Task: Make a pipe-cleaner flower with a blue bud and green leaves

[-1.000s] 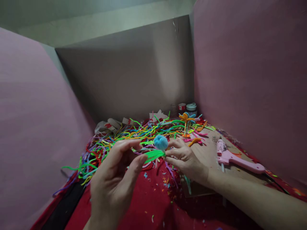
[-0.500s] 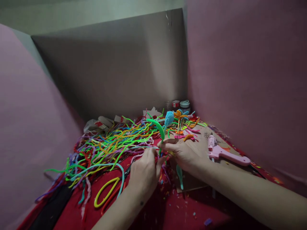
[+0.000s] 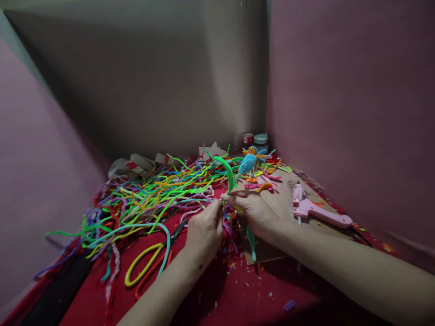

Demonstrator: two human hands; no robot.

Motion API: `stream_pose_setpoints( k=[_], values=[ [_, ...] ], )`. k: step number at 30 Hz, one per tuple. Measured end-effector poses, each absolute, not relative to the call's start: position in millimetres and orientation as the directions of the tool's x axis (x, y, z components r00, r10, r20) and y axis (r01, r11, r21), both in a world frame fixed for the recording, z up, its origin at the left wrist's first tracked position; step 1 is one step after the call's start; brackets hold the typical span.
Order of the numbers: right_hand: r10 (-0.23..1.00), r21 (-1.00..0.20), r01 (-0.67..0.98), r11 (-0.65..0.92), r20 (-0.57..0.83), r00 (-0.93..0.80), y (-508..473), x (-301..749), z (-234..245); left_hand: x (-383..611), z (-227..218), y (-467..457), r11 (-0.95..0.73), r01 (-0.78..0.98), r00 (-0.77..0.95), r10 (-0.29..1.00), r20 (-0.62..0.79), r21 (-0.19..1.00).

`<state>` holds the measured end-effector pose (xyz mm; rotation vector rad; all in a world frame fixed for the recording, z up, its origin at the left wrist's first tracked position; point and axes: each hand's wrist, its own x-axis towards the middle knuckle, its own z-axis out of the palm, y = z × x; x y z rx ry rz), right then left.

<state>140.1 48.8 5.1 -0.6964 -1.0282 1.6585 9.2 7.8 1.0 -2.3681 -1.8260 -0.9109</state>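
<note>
A pipe-cleaner flower rises from between my two hands, with a fuzzy blue bud (image 3: 248, 163) leaning to the right and a curved green leaf (image 3: 228, 171) bending up to the left. My left hand (image 3: 205, 227) is closed at the low end of the stem, fingertips pinched together. Close beside it, my right hand (image 3: 254, 211) pinches the flower just under the leaf. The stem itself is mostly hidden by my fingers. Below my right hand a teal leaf-shaped pipe-cleaner piece (image 3: 250, 243) hangs or lies over the cardboard's edge; I cannot tell which.
Loose pipe cleaners (image 3: 142, 199) in many colours cover the left and back. Yellow-and-red-handled scissors (image 3: 144, 265) lie left of my hands. On the cardboard (image 3: 282, 203) at right rests a pink glue gun (image 3: 316, 213). A lidded jar (image 3: 261, 140) stands at the back. Scraps dot the red cloth (image 3: 244, 294).
The blue bud has tipped from nearly upright to leaning right, away from the green leaf. My left hand has shifted along the stem, fingers drawn closer together. The camera view has tilted slightly.
</note>
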Motion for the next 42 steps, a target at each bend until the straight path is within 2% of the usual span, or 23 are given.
stream_pose_setpoints(
  k=[3,5,8,11,17,22,27,29,33,36,39,42],
  values=[
    [0.944,-0.901,-0.419,-0.111,0.036,-0.327,49,140,5,8,-1,9,-0.341,0.832,0.119,0.881,0.458,0.438],
    [0.934,-0.918,-0.391,-0.065,0.082,-0.348,48,142,9,7,1,9,-0.330,0.744,0.069,0.903,0.424,0.581],
    [0.884,-0.944,-0.326,0.054,0.197,-0.423,44,146,21,7,7,8,-0.237,0.487,0.004,0.963,0.269,0.841],
    [0.866,-0.951,-0.290,0.108,0.234,-0.442,40,150,30,6,16,5,-0.093,0.235,0.002,0.995,0.095,0.968],
    [0.863,-0.948,-0.279,0.153,0.266,-0.430,42,152,26,0,25,-2,0.092,-0.052,0.142,0.986,-0.084,0.994],
    [0.788,-0.919,-0.346,0.189,0.352,-0.505,49,152,16,-5,22,-2,0.198,-0.274,0.292,0.950,-0.114,0.941],
    [0.688,-0.911,-0.405,-0.081,0.243,-0.683,56,149,6,-11,13,0,0.300,-0.399,0.481,0.873,-0.081,0.866],
    [0.667,-0.901,-0.418,-0.118,0.240,-0.706,56,149,4,-11,9,0,0.325,-0.439,0.523,0.851,-0.056,0.837],
    [0.708,-0.889,-0.442,-0.125,0.232,-0.667,53,149,5,-9,5,2,0.315,-0.434,0.517,0.854,-0.052,0.844],
    [0.782,-0.897,-0.428,-0.112,0.186,-0.595,50,148,6,-6,7,3,0.204,-0.343,0.413,0.910,-0.048,0.917],
    [0.821,-0.904,-0.412,-0.116,0.147,-0.552,51,146,4,-4,11,3,0.002,-0.098,0.242,0.970,0.022,0.995],
    [0.846,-0.906,-0.410,-0.110,0.132,-0.517,53,145,4,0,15,2,-0.142,0.174,0.116,0.986,0.123,0.974]
  ],
)
